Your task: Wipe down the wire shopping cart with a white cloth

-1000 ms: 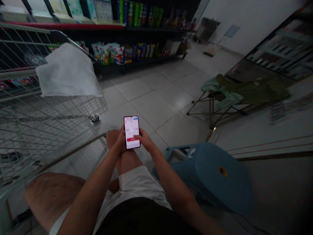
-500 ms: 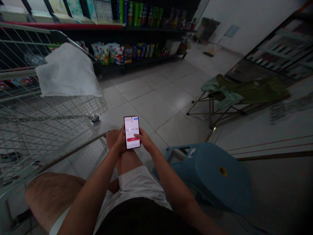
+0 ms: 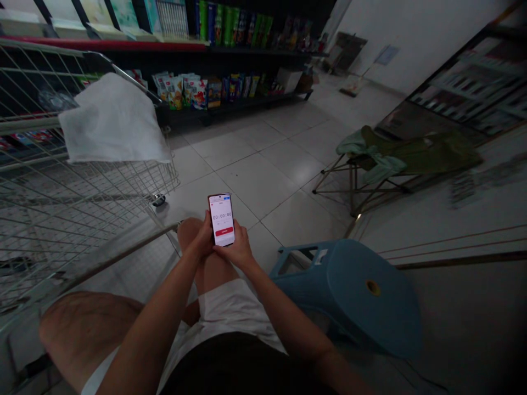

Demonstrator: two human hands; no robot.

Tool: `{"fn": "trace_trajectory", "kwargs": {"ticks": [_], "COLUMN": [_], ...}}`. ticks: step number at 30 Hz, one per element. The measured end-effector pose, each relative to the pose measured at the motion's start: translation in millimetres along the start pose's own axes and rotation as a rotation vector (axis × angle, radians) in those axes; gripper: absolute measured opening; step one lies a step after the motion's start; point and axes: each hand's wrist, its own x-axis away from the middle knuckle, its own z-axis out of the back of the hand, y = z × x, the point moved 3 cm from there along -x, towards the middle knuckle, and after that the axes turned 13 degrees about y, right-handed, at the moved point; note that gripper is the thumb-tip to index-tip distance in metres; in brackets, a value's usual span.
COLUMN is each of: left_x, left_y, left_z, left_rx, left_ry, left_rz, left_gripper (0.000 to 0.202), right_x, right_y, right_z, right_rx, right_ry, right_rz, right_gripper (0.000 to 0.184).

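Note:
A smartphone (image 3: 222, 218) is held upright above my knees, its lit screen facing me. The screen shows a row of zeros like a timer and a red button below it. My left hand (image 3: 203, 238) wraps the phone's left edge. On the other side, my right hand (image 3: 237, 247) grips the lower right edge, with the thumb lying along the bottom. The fingers behind the phone are hidden.
A wire shopping cart (image 3: 123, 181) with a white cloth (image 3: 115, 120) over it stands at the left. To the right are a blue plastic stool (image 3: 349, 296) and a folding cot (image 3: 428, 156). Shelves (image 3: 177, 118) of snacks line the back.
My right thumb has moved off the screen and down to the phone's bottom edge. The phone has tilted slightly.

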Motion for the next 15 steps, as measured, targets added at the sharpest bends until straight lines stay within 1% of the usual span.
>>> {"fn": "trace_trajectory", "kwargs": {"ticks": [2, 5, 11, 13, 15], "left_x": [0.0, -1.5, -4.5, -4.7, -4.6], "left_y": [-0.6, -1.4, -9.0, -12.2, -13.8], "left_z": [1.2, 2.4, 0.1, 1.0, 4.5], "left_rx": [-0.017, -0.049, -0.153, -0.198, -0.246], "left_ry": [-0.006, -0.017, -0.052, -0.056, -0.046], "left_rz": [0.011, 0.024, 0.056, 0.06, 0.059], "left_gripper": [0.077, 0.076, 0.066, 0.063, 0.06], "right_x": [0.5, -0.7, 4.6, 7.4, 8.1], "right_y": [-0.5, -0.4, 9.3, 15.0, 23.1], "right_z": [-1.9, -4.3, -3.4, -0.1, 7.6], "right_rx": [0.031, -0.006, -0.182, -0.214, -0.224], "right_ry": [-0.002, 0.004, 0.103, 0.149, 0.198], "right_rz": [-0.072, -0.128, -0.211, -0.213, -0.206], "right_gripper": [0.112, 0.112, 0.106, 0.103, 0.099]}}
